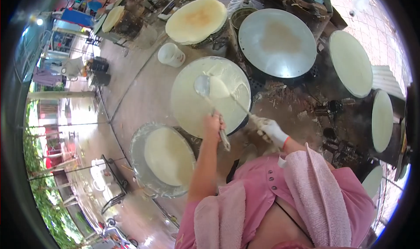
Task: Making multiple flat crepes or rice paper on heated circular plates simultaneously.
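A round griddle (193, 114) coated with pale batter lies in front of me. My bare left hand (215, 126) grips the handle of a metal ladle (202, 85), whose bowl rests over the batter. My right hand (270, 131), in a white glove, is closed on a long thin handle that reaches to a batter-covered round spreader or ladle (219, 87) beside the metal one. At the lower left, a large metal basin (139, 167) holds a vessel or pool of pale batter (164, 157).
A bare metal griddle (279, 42) sits at the upper right, with batter-covered griddles (351, 63) (382, 121) along the right. A stack of thin flatbreads (197, 21) stands at the top, near a white bucket (171, 55). A wheeled cart (113, 186) is on the left.
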`<action>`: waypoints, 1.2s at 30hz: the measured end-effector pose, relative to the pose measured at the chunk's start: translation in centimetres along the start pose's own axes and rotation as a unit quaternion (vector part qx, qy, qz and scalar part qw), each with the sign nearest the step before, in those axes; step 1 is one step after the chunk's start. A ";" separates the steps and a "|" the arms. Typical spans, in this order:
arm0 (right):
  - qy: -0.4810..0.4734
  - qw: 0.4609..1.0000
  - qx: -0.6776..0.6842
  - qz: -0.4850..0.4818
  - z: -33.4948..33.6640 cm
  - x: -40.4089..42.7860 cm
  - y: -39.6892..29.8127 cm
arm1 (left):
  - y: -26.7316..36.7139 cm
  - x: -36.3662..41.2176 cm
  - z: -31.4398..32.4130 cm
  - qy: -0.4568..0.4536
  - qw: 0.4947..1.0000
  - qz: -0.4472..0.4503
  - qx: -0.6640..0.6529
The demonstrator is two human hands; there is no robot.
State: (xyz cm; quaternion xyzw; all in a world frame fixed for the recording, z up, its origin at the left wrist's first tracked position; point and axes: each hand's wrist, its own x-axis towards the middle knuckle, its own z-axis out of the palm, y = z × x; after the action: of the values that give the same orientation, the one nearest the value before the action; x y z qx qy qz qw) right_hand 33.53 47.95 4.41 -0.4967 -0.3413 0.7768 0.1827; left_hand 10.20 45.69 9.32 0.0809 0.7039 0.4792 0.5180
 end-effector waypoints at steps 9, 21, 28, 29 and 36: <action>0.031 0.997 -0.055 0.040 4.9 -3.0 0.9 | -2.0 -5.1 -3.2 -0.044 0.955 -0.118 -0.268; -0.063 0.926 -0.353 -0.122 2.2 3.9 -4.4 | 10.2 -6.6 -4.6 -0.169 0.878 -0.122 -0.430; -0.032 0.999 -0.032 -0.012 -7.8 0.8 -10.1 | 17.0 -3.8 6.6 -0.348 0.880 0.008 -0.322; 0.023 0.999 0.018 -0.041 -10.2 0.6 -11.4 | 17.4 -2.9 8.5 -0.344 0.897 0.010 -0.277; 0.225 0.937 -0.048 -0.262 -22.1 6.3 -14.6 | 12.5 6.7 26.2 -0.269 0.960 0.074 -0.017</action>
State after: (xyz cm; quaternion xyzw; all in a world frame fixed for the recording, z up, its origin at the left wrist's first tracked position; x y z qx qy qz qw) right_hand 49.76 69.82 4.70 -0.5596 -0.4460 0.5521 0.4280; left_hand 23.47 71.87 14.32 0.2498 0.5222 0.4891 0.6524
